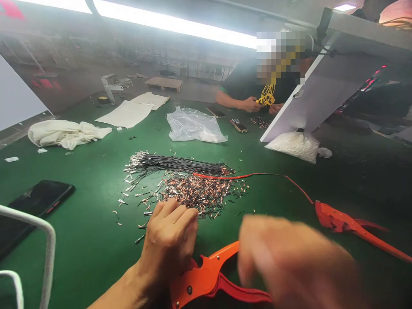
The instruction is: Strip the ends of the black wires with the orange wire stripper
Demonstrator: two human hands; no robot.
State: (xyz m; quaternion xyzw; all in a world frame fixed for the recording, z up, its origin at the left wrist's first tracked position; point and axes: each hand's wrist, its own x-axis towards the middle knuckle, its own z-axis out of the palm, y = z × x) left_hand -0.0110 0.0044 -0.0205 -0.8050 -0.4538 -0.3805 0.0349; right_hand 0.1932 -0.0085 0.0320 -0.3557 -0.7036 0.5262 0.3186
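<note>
My left hand [174, 234] is closed, knuckles up, just beyond the head of an orange hand cutter [196, 283]; whatever its fingers pinch is hidden. Smeared by motion, my right hand [292, 262] is around the cutter's orange upper handle, and the red lower handle passes beneath it. Past my left hand lies a heap of short cut wire ends [196, 191] with copper tips and some silver terminals. Behind the heap is a bundle of black wires [177, 163] with silver terminals at the left ends. A thin red strip [238, 176] runs across the heap's back edge.
A second orange cutter [341, 219] lies right, at the strip's end. A phone [41, 197] and white metal bars [48, 240] are left. Farther back are a clear plastic bag [195, 124], white cloth [64, 133] and a bag of white bits [294, 145]. Opposite, a co-worker holds yellow cable.
</note>
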